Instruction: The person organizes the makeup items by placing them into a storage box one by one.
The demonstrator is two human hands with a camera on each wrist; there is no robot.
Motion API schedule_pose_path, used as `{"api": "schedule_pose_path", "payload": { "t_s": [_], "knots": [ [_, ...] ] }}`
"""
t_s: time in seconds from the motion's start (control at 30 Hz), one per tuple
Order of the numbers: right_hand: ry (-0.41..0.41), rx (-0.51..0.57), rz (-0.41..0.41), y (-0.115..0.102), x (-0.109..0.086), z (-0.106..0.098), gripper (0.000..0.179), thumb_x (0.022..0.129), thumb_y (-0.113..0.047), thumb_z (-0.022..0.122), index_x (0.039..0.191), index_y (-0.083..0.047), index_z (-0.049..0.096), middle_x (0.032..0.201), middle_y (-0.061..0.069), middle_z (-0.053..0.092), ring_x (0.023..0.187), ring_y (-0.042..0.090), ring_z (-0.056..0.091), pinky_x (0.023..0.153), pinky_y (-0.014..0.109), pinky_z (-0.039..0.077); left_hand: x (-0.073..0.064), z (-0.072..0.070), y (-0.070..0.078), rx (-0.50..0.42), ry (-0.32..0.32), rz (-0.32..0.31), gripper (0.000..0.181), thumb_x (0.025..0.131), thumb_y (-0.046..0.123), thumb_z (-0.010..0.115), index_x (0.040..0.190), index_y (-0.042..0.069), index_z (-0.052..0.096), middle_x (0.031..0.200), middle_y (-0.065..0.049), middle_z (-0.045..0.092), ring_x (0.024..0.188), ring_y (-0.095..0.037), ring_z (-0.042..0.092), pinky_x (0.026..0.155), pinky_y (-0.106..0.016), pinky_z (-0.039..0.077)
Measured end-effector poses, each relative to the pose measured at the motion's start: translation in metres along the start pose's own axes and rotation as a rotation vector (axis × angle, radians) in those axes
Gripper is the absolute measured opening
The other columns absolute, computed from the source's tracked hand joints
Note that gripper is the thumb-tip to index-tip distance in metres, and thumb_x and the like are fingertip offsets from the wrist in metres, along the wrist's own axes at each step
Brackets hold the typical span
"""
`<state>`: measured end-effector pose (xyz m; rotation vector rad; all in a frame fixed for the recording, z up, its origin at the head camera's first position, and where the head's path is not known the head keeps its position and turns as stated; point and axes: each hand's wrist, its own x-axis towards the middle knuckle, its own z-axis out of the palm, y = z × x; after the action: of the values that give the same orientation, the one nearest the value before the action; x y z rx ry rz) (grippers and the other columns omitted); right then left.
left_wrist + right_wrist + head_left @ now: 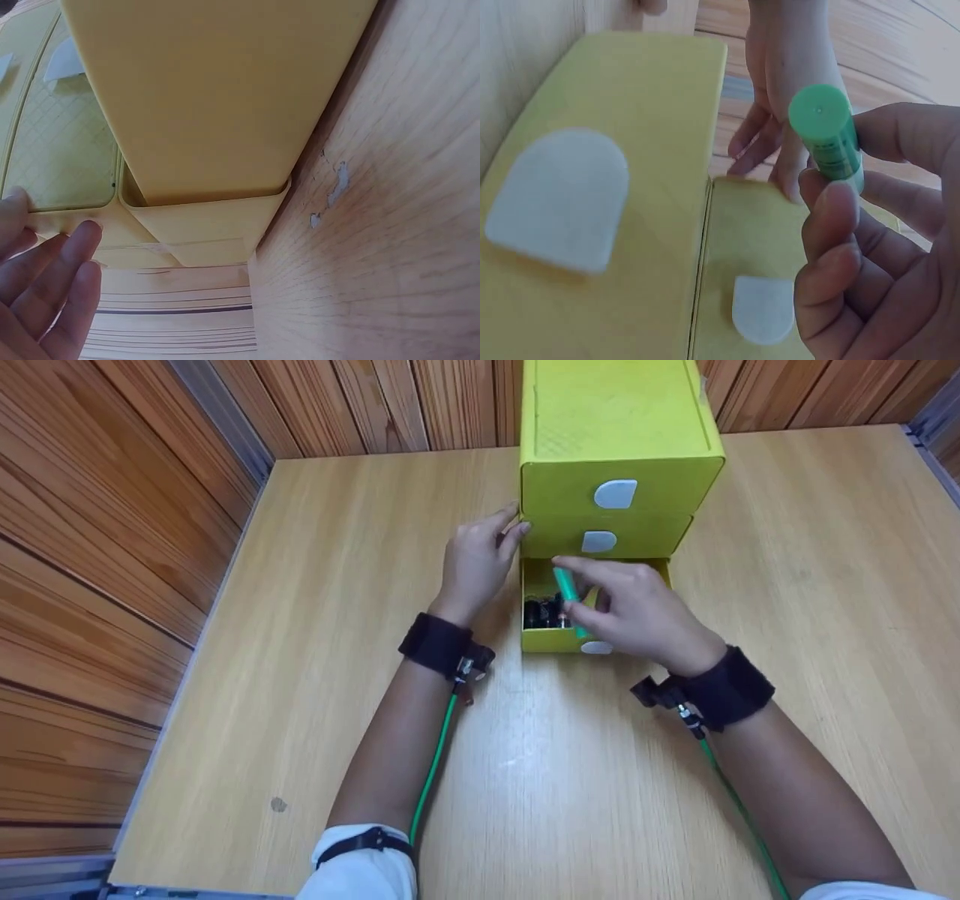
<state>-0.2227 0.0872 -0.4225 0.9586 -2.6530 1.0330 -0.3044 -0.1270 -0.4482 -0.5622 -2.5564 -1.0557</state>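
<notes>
A yellow-green drawer box (622, 416) with three drawers stands at the back of the table, and its bottom drawer (546, 642) is pulled out. Several small dark items (541, 613) lie inside that drawer, too small to identify. My right hand (645, 607) pinches a green glue stick (825, 116) between thumb and fingers, tilted above the open drawer. With its fingertips, my left hand (480, 556) touches the left side of the box near the middle drawer (555, 534). In the left wrist view, the left fingers (80, 244) are at the box's edge.
White rounded tabs (615, 494) mark the drawer fronts. Wooden panel walls (97, 585) border the light wooden table (300, 660) at the back and left. Each wrist wears a black strap (435, 641) with a small camera and a green cable (435, 765).
</notes>
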Motion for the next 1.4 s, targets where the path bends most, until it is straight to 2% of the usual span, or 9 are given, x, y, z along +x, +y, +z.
{"api": "schedule_pose_path", "payload": {
  "t_s": [0.2,0.37,0.53,0.7,0.77,0.93,1.07,1.23,1.4],
  "knots": [
    [0.045,-0.034,0.086,0.013,-0.001,-0.007,0.05,0.092,-0.017,0.069,0.138,-0.01,0.055,0.083,-0.002,0.067,0.059,0.008,0.056,0.052,0.023,0.048,0.001,0.001,0.0,-0.017,-0.002,-0.008,0.04,0.098,0.03,0.059,0.129,0.006,0.06,0.123,-0.01,0.064,0.062,-0.014,0.058,0.062,-0.021,0.048],
    [0.037,-0.055,0.183,0.023,-0.002,-0.005,0.052,0.092,-0.023,0.07,0.14,-0.012,0.053,0.087,0.001,0.07,0.068,0.012,0.062,0.057,0.029,0.049,-0.001,0.002,-0.001,-0.023,0.002,-0.011,0.039,0.097,0.028,0.061,0.128,0.005,0.061,0.123,-0.01,0.064,0.066,-0.014,0.062,0.063,-0.02,0.049],
    [0.021,-0.065,0.277,0.033,-0.002,-0.002,0.052,0.091,-0.022,0.071,0.14,-0.013,0.054,0.09,0.005,0.072,0.075,0.016,0.066,0.057,0.032,0.048,0.0,0.002,-0.001,-0.021,0.008,0.006,0.038,0.097,0.028,0.061,0.128,0.005,0.061,0.123,-0.011,0.064,0.072,-0.014,0.066,0.067,-0.018,0.051],
    [-0.013,-0.062,0.339,0.042,-0.003,0.0,0.049,0.091,-0.021,0.072,0.136,-0.013,0.056,0.092,0.005,0.072,0.08,0.017,0.067,0.055,0.032,0.048,0.0,0.003,0.0,-0.021,0.025,0.013,0.038,0.097,0.028,0.062,0.127,0.005,0.062,0.124,-0.012,0.063,0.087,-0.015,0.069,0.081,-0.017,0.051],
    [-0.029,-0.065,0.349,0.045,-0.003,0.0,0.047,0.09,-0.02,0.072,0.134,-0.013,0.058,0.09,0.005,0.072,0.076,0.017,0.066,0.053,0.032,0.048,-0.001,0.003,0.001,-0.01,0.028,0.017,0.038,0.097,0.029,0.061,0.126,0.005,0.062,0.123,-0.012,0.063,0.094,-0.017,0.069,0.085,-0.018,0.051],
    [-0.079,-0.076,0.371,0.05,-0.004,0.001,0.043,0.088,-0.016,0.073,0.13,-0.009,0.06,0.084,0.003,0.07,0.068,0.016,0.063,0.053,0.032,0.048,0.0,0.004,0.002,0.002,0.025,0.034,0.038,0.098,0.029,0.06,0.127,0.004,0.062,0.121,-0.011,0.065,0.084,-0.015,0.069,0.082,-0.018,0.051],
    [-0.151,-0.055,0.41,0.055,-0.004,0.004,0.046,0.088,-0.015,0.073,0.13,-0.006,0.059,0.085,0.004,0.071,0.074,0.017,0.066,0.06,0.034,0.051,0.0,0.004,0.001,-0.009,0.024,0.028,0.039,0.097,0.029,0.061,0.127,0.005,0.061,0.122,-0.011,0.064,0.069,-0.014,0.065,0.074,-0.017,0.051],
    [-0.232,-0.071,0.458,0.058,-0.005,0.005,0.049,0.087,-0.019,0.074,0.131,-0.003,0.059,0.08,0.003,0.068,0.071,0.018,0.063,0.062,0.035,0.049,0.0,0.005,0.001,-0.007,0.013,0.007,0.039,0.097,0.029,0.061,0.128,0.005,0.061,0.123,-0.01,0.063,0.069,-0.014,0.064,0.078,-0.018,0.051],
    [-0.274,-0.092,0.512,0.057,-0.005,0.006,0.049,0.088,-0.023,0.073,0.13,-0.002,0.059,0.073,0.004,0.062,0.065,0.02,0.057,0.06,0.036,0.045,0.0,0.004,0.002,-0.001,0.0,-0.008,0.039,0.097,0.03,0.06,0.128,0.006,0.061,0.125,-0.009,0.062,0.06,-0.016,0.057,0.08,-0.018,0.05]
  ]
}}
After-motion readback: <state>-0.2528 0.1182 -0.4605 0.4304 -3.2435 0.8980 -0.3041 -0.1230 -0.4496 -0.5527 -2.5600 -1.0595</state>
